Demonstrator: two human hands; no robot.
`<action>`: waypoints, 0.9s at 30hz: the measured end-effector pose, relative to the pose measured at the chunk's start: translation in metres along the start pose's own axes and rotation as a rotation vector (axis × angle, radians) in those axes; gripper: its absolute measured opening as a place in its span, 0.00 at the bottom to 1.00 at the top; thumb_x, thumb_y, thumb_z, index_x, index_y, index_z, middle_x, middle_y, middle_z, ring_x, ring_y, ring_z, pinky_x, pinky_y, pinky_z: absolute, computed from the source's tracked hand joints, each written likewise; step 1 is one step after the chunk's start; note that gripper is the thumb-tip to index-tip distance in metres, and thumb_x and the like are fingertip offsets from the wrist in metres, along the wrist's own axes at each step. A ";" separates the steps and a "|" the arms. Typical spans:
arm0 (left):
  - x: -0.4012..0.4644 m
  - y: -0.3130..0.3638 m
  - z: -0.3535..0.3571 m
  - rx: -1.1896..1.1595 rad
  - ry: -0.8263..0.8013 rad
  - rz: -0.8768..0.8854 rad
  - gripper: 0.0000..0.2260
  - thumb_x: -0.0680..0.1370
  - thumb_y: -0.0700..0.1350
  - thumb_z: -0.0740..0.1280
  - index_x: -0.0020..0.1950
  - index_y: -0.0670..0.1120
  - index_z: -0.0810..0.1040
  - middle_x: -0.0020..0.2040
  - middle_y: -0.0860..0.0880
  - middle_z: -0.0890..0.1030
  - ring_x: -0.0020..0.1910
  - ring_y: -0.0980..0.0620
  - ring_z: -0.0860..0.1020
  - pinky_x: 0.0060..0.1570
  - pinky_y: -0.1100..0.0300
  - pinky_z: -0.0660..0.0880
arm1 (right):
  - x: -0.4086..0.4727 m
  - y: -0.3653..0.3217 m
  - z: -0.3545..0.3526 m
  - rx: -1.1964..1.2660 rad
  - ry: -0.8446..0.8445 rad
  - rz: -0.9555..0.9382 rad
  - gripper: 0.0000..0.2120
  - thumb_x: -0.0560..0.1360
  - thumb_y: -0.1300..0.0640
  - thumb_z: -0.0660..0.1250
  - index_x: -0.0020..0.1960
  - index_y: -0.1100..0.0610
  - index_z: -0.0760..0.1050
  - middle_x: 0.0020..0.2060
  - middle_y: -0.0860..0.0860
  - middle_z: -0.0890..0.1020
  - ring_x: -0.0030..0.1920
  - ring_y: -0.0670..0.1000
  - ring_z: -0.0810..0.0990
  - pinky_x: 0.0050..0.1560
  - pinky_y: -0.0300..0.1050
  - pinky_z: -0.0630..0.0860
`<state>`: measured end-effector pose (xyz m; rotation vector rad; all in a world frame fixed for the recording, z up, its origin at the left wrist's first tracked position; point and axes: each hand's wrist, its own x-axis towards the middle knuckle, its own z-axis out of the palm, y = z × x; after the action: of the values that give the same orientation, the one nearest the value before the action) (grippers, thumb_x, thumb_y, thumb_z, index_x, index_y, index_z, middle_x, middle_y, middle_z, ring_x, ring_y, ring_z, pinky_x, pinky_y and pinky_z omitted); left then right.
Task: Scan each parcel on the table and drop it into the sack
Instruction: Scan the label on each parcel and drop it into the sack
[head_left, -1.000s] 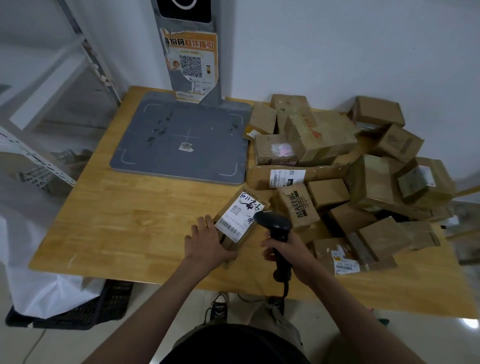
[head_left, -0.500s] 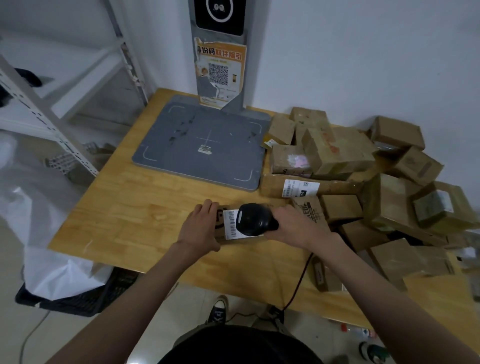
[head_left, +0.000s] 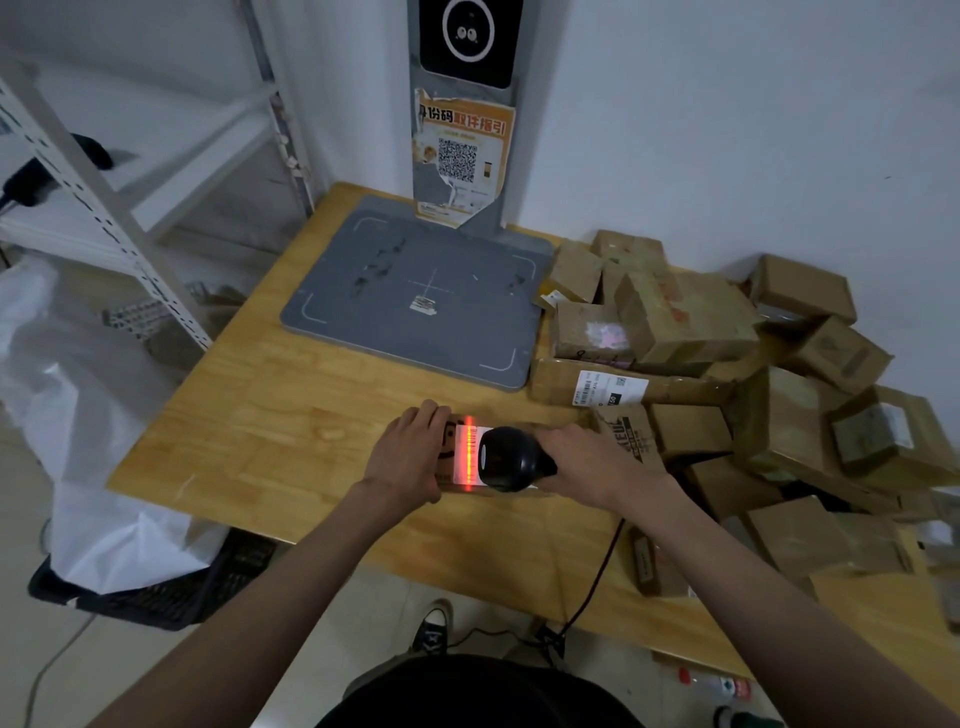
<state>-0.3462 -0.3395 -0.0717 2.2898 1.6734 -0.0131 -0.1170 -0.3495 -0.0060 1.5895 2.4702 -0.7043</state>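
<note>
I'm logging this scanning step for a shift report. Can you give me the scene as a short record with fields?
parcel in hand: small cardboard parcel flat on the wooden table
left hand: holds the parcel's left end
right hand: grips the black barcode scanner
scan: red line across the label's barcode
waiting: pile of parcels at right
sack: white sack at left, beside the table
</note>
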 end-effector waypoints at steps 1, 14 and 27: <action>0.000 0.000 0.000 -0.004 0.001 0.000 0.44 0.64 0.48 0.80 0.74 0.46 0.60 0.68 0.49 0.66 0.68 0.49 0.67 0.69 0.55 0.67 | 0.000 -0.001 0.000 -0.002 0.006 0.002 0.18 0.75 0.53 0.71 0.64 0.50 0.74 0.50 0.47 0.82 0.49 0.50 0.82 0.48 0.50 0.81; 0.000 -0.008 -0.003 -0.062 -0.038 0.005 0.45 0.62 0.47 0.82 0.73 0.47 0.61 0.67 0.50 0.66 0.67 0.48 0.68 0.64 0.53 0.72 | -0.014 -0.005 0.003 0.017 -0.014 0.166 0.10 0.76 0.54 0.69 0.56 0.49 0.74 0.51 0.49 0.82 0.52 0.52 0.82 0.52 0.53 0.80; -0.002 0.005 -0.016 -0.197 -0.099 0.113 0.44 0.58 0.50 0.81 0.69 0.50 0.65 0.62 0.54 0.66 0.56 0.51 0.72 0.49 0.55 0.75 | -0.076 0.006 0.026 0.635 0.402 0.607 0.09 0.75 0.63 0.70 0.55 0.64 0.78 0.46 0.58 0.83 0.49 0.57 0.81 0.49 0.49 0.77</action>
<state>-0.3451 -0.3384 -0.0552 2.1941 1.4278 0.0593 -0.0817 -0.4221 -0.0052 2.7666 1.8413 -1.2124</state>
